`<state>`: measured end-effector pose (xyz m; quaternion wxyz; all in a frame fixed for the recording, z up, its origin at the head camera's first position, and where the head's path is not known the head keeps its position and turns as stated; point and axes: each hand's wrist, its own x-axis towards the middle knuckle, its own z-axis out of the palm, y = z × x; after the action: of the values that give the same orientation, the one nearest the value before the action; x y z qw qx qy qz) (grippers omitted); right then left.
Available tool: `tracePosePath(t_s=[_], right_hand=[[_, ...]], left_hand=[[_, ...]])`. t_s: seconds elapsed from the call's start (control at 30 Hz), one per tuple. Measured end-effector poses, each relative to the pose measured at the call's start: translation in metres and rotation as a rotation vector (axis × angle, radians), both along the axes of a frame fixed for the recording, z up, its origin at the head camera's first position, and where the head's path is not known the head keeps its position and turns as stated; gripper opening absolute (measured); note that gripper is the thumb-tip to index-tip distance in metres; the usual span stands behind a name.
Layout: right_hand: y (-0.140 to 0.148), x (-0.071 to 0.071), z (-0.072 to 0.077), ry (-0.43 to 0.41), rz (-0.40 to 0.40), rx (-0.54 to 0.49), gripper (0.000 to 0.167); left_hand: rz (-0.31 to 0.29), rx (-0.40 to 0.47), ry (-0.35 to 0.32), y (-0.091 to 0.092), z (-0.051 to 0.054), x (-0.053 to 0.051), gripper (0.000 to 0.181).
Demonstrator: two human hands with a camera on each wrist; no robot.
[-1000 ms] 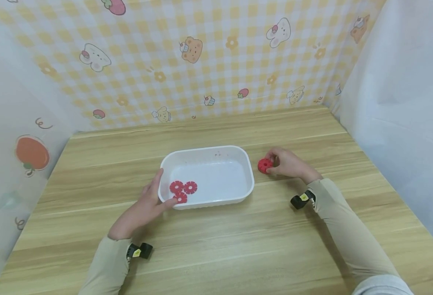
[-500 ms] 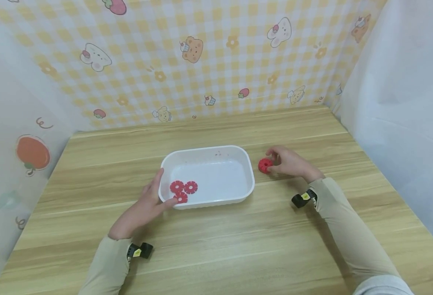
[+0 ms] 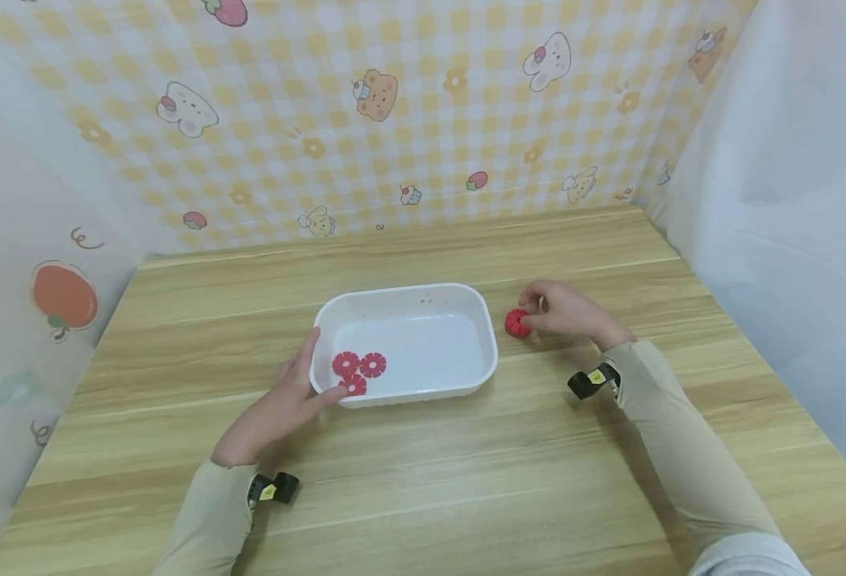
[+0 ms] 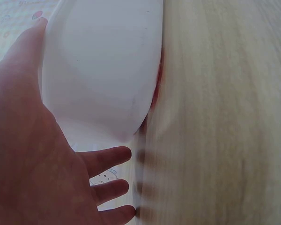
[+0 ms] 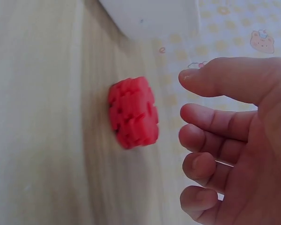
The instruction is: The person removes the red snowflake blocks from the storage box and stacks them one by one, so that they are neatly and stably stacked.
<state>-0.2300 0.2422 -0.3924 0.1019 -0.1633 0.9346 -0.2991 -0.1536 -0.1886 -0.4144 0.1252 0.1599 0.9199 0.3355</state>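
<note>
My left hand (image 3: 279, 412) holds the near-left corner of a white tray (image 3: 423, 393), thumb over the rim and a finger along the outside. Several red notched discs (image 3: 373, 366) lie inside by that thumb. The left wrist view shows the tray (image 4: 103, 61) beside my left hand (image 4: 37, 140), other fingers spread below it. Right of the tray, a short stack of red discs (image 3: 516, 323) rests on the table. My right hand (image 3: 567, 312) is just beside it; in the right wrist view a gap separates the stack (image 5: 133, 112) from my right hand's (image 5: 239, 136) loosely bent, empty fingers.
The wood-patterned table (image 3: 423, 488) extends around the tray, with a yellow checked cloth (image 3: 423, 120) along its back edge. Pale sheets hang at the left and right sides. A small black camera sits on each wrist (image 3: 275, 488).
My right hand has moved slightly up and back from the red stack, its fingers now off it. The left hand and the tray have stayed in place.
</note>
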Motion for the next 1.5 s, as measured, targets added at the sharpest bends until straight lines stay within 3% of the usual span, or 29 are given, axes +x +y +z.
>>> tracePosePath(t_s=[0.4, 0.97, 1.5], right_hand=[[-0.015, -0.008, 0.019, -0.008, 0.049, 0.038, 0.019], [-0.050, -0.023, 0.054, -0.036, 0.187, 0.082, 0.014], [-0.093, -0.036, 0.060, -0.048, 0.300, 0.108, 0.013]], left_hand=[[0.010, -0.004, -0.015, 0.000, 0.001, 0.000, 0.101], [0.003, 0.006, -0.015, 0.000, 0.000, -0.001, 0.102], [0.001, 0.018, -0.017, 0.001, -0.002, 0.000, 0.104]])
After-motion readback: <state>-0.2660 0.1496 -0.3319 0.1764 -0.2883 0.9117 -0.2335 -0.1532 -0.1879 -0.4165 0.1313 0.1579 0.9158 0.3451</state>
